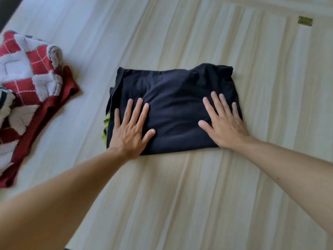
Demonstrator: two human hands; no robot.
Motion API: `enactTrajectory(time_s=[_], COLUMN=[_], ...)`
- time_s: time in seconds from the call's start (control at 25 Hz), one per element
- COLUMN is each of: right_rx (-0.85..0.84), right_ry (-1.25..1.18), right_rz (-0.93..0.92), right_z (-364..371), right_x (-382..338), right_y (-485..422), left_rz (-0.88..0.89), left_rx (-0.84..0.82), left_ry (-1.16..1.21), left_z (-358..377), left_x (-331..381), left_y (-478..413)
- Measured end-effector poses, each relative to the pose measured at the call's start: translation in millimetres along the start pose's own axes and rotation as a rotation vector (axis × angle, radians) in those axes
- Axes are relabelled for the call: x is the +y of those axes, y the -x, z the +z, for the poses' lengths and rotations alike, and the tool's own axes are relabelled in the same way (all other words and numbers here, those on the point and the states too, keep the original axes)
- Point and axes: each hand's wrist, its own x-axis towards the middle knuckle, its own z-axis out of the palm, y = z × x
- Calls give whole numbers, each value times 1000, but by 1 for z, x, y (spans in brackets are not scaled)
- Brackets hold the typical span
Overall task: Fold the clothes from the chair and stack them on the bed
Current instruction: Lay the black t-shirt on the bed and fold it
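A dark navy garment (173,98), folded into a rough rectangle, lies in the middle of the bed (198,195). A strip of yellow-green fabric (106,127) peeks out at its left edge. My left hand (130,130) presses flat on the garment's near left part, fingers spread. My right hand (222,121) lies flat on its near right part, fingers spread too. Neither hand grips the cloth.
A red and white checked knit garment (30,83) lies crumpled at the bed's left side, apart from the navy one. The sheet is cream with pale stripes. A small olive label (305,20) sits at the far right. Dark floor (7,9) shows at the top left corner.
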Motion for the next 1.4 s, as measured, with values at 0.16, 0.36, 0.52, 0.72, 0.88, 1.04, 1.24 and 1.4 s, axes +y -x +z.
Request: enactTrajectory(time_s=[0.16,0.36,0.52,0.72,0.88,1.04,1.24,1.4], right_rx=[175,165,-50,-138,-166,-176,-175,-27], right_ry=[-313,-880,-1163,-1333,-1372,-1326,-1109,-665], right_rz=[312,655,819,525,269,58,-213,-225], right_z=[-7,-47,-74,-122,-176,-225,-237,-178], right_x=[4,-12,-16,-81,-178,-298,-451,-522], right_y=[16,-12,-37,-33,-36,-73,-152,-200], left_rz=[-432,-1037,-1138,-858,-777,-901,-1074,-1341], left_rx=[138,179,-32,24,379,704,989,791], left_ry=[275,886,1265,1454,1539,1580,1612,1483], left_z=[-5,-42,-66,-116,-178,-228,-233,-143], left_x=[17,11,-20,-35,-75,-163,-277,-344], left_y=[33,3,-6,19,79,149,226,249])
